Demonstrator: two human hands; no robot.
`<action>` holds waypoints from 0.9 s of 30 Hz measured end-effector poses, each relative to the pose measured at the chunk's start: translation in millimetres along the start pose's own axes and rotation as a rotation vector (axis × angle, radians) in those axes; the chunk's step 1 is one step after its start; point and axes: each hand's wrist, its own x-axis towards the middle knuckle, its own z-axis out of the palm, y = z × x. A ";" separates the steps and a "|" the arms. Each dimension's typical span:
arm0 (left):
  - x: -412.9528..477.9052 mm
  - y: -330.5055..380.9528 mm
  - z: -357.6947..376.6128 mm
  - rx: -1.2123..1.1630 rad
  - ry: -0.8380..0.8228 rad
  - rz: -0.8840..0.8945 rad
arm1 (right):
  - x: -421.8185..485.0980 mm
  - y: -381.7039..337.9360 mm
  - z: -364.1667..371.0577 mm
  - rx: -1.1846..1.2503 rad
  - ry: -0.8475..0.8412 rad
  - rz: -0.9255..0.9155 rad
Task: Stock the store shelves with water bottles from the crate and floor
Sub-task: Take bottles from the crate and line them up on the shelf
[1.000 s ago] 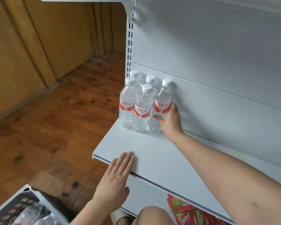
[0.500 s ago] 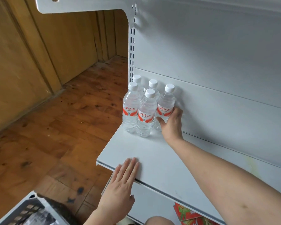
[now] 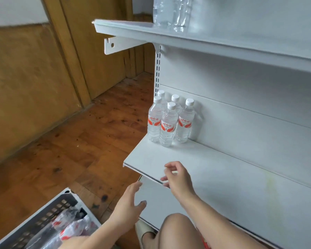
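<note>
Several clear water bottles (image 3: 169,123) with white caps and red-orange labels stand upright in a cluster at the left end of the white middle shelf (image 3: 214,169), against its back panel. My right hand (image 3: 178,178) hovers over the shelf's front edge with loosely curled fingers and holds nothing. Below that edge my left hand (image 3: 131,203) hangs in the air, fingers relaxed and empty. A grey slotted crate (image 3: 48,214) at the bottom left holds more bottles (image 3: 68,229), partly hidden by my left forearm.
An upper white shelf (image 3: 205,40) carries more clear bottles (image 3: 171,13) at the top of the view. Wooden floor (image 3: 70,150) and wood-panelled walls lie to the left. My knee (image 3: 176,230) is at the bottom centre, beside a red package low on the shelving.
My right hand let go of the rightmost bottle and drew back to the shelf's front edge. My left hand lifted off the shelf and dropped below it. The view tilted up, revealing the upper shelf.
</note>
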 end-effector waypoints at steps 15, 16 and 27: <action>-234.3 -51.7 -37.6 -0.646 0.453 -0.474 | -231.4 35.9 66.7 -0.261 -0.577 -0.169; -246.9 -57.9 -43.4 -0.667 0.458 -0.467 | -236.4 33.7 71.2 -0.278 -0.606 -0.176; -309.4 -88.1 -54.6 -0.693 0.648 -0.509 | -260.4 51.2 99.9 -0.249 -0.946 0.037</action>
